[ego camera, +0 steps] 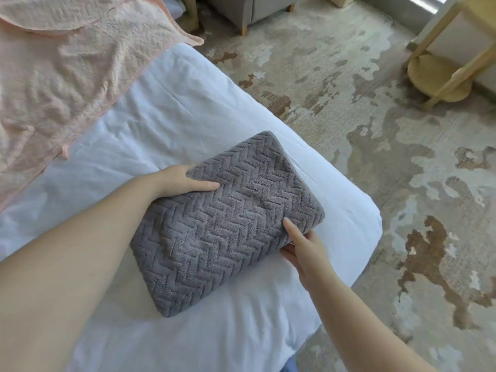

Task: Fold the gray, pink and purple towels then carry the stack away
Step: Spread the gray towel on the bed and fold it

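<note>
A folded gray towel with a herringbone texture lies on the white bed, near its corner. My left hand grips the towel's left edge, thumb on top and fingers hidden underneath. My right hand grips the right edge the same way, thumb pressed on the top surface. No pink or purple towel shows; whether others lie under the gray one I cannot tell.
A pink quilted blanket covers the bed's upper left. A patterned beige and brown rug spreads to the right. A yellow wooden stand is at the far right, a gray furniture piece at the top.
</note>
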Demonstrator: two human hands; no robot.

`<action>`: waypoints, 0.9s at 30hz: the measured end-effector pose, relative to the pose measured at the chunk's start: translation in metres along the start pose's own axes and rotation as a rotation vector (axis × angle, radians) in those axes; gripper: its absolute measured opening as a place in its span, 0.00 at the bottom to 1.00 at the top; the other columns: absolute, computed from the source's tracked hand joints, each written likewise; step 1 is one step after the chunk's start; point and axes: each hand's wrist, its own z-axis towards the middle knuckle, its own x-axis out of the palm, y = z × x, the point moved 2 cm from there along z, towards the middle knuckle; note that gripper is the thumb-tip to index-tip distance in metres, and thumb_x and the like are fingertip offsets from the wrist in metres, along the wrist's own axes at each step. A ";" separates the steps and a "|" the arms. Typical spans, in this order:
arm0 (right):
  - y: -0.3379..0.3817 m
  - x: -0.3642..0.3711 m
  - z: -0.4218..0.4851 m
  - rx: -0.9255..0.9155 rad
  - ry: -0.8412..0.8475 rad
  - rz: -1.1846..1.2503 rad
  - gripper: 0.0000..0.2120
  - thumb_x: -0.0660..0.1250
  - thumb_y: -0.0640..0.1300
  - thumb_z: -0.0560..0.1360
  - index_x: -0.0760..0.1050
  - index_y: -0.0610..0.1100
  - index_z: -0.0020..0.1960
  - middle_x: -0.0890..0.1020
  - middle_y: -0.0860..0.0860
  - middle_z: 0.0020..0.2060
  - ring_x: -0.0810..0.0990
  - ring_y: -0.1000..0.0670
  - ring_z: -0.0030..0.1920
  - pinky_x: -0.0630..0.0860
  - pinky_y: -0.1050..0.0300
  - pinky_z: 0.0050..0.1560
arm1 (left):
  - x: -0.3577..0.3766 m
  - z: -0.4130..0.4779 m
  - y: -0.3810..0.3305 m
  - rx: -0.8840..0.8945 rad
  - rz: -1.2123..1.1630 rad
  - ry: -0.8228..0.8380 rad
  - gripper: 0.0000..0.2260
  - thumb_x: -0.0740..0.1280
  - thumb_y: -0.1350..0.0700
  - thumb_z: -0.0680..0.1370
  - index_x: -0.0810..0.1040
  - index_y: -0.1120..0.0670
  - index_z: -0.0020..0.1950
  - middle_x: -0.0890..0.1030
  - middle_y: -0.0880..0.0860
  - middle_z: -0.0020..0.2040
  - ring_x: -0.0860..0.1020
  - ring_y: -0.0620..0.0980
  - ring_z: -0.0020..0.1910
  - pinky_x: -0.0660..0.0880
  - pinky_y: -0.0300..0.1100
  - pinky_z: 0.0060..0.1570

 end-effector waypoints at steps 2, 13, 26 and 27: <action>0.017 0.006 0.004 -0.062 -0.028 0.019 0.19 0.73 0.51 0.70 0.74 0.45 0.56 0.83 0.45 0.52 0.83 0.48 0.50 0.80 0.55 0.46 | -0.006 -0.014 -0.001 0.035 -0.081 -0.002 0.40 0.69 0.26 0.58 0.71 0.40 0.67 0.75 0.42 0.64 0.74 0.46 0.62 0.69 0.47 0.66; 0.105 0.063 0.042 -0.153 0.232 -0.394 0.32 0.64 0.64 0.73 0.63 0.52 0.72 0.73 0.50 0.64 0.75 0.46 0.60 0.73 0.48 0.61 | 0.055 -0.073 0.031 -0.120 -0.770 -0.304 0.23 0.67 0.39 0.74 0.69 0.51 0.62 0.77 0.53 0.61 0.77 0.51 0.57 0.73 0.46 0.60; 0.109 0.054 0.030 -0.579 0.419 -0.730 0.33 0.70 0.50 0.74 0.58 0.57 0.74 0.66 0.67 0.64 0.68 0.65 0.62 0.62 0.79 0.58 | 0.096 -0.091 0.004 0.123 -0.968 -0.621 0.35 0.69 0.39 0.68 0.61 0.41 0.72 0.73 0.39 0.65 0.73 0.34 0.62 0.69 0.33 0.60; 0.117 0.050 0.032 -0.605 0.434 -0.774 0.32 0.70 0.50 0.74 0.58 0.57 0.73 0.66 0.69 0.64 0.67 0.69 0.61 0.60 0.84 0.54 | 0.106 -0.092 -0.005 0.109 -0.952 -0.666 0.36 0.68 0.38 0.69 0.58 0.41 0.74 0.71 0.37 0.67 0.71 0.33 0.63 0.68 0.30 0.61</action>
